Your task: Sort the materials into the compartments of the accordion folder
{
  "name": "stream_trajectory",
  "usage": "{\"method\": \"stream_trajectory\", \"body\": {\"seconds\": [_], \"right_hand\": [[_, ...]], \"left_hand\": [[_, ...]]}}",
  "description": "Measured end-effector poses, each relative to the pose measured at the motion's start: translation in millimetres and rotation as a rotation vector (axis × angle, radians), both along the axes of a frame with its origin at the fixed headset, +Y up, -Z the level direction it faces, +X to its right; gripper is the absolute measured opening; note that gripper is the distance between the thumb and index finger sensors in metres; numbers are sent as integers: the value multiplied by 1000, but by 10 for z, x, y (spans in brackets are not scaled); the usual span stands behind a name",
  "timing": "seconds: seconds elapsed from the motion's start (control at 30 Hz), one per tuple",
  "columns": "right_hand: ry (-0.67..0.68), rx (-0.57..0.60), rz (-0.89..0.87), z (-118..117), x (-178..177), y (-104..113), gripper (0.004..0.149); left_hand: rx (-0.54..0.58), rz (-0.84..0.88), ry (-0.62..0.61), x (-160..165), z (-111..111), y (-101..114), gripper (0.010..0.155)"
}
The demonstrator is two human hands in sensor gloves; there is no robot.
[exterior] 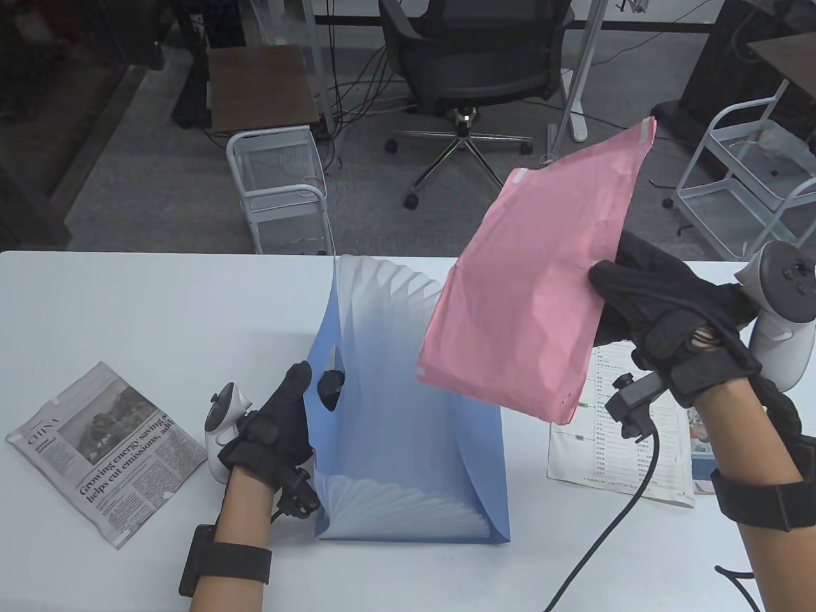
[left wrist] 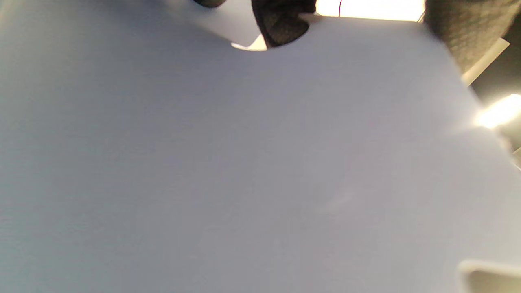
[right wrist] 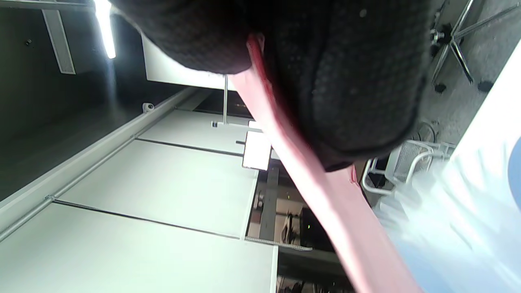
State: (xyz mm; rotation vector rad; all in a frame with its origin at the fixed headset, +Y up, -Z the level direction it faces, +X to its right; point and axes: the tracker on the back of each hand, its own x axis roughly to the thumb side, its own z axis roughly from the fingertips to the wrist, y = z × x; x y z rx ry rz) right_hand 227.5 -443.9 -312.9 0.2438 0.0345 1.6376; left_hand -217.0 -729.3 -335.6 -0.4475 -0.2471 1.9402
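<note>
Right hand (exterior: pixel 663 312) gripping pink envelope (exterior: pixel 542 280) — left hand (exterior: pixel 280 414) holding folder (exterior: pixel 408 408)

White table (exterior: pixel 127 306) bears newspaper (exterior: pixel 105 449), blue accordion folder (exterior: pixel 408 408), printed sheet (exterior: pixel 621 440).

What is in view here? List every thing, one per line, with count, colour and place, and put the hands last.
accordion folder: 1, blue, fanned open at the table's middle
pink envelope: 1, pink, held in the air above the folder's right side
newspaper: 1, black-and-white print, flat on the table's left
printed sheets: 1 stack, white, on the table's right
table: 1, white
office chair: 1, black, behind the table
wire carts: 2, white, on the floor
left hand: black glove, grips the folder's left wall
right hand: black glove, holds the envelope
</note>
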Motion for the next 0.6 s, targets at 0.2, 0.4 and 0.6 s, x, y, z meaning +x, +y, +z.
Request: {"method": "stream_trajectory", "body": {"seconds": [0.2, 0.4, 0.6], "right_hand": [[80, -6, 53, 37, -220, -82, 50], [109, 0, 140, 61, -330, -88, 50], [125, -21, 166, 53, -411, -155, 50]], "left_hand": [[0, 4, 1, -3, 2, 3, 77], [0, 3, 2, -5, 2, 5, 77], [0, 4, 2, -6, 2, 7, 77]]}}
